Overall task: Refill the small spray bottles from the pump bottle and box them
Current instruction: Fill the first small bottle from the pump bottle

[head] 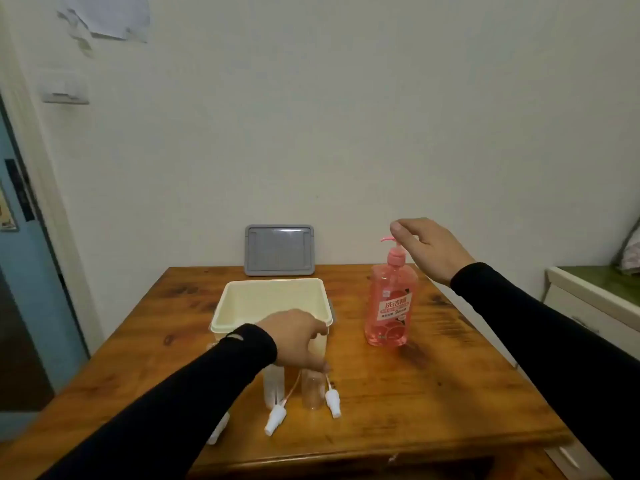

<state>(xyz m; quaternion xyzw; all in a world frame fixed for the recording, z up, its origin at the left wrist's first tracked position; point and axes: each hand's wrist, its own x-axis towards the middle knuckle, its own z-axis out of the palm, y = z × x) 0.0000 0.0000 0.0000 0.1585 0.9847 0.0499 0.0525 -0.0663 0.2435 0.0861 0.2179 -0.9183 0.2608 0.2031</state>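
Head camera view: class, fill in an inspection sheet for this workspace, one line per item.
Surface: wooden table, against a pale wall.
Job's things: pink pump bottle upright at right; cream box open, nothing visible inside; clear small bottles standing uncapped in front of it; white spray heads lying beside them.
Clutter: grey lid leaning on the wall.
Grippers: left hand reaching down onto a small bottle's mouth; right hand open, hovering over the pump.
Cables: nothing seen.
Surroundings: blue door left, cabinet right.
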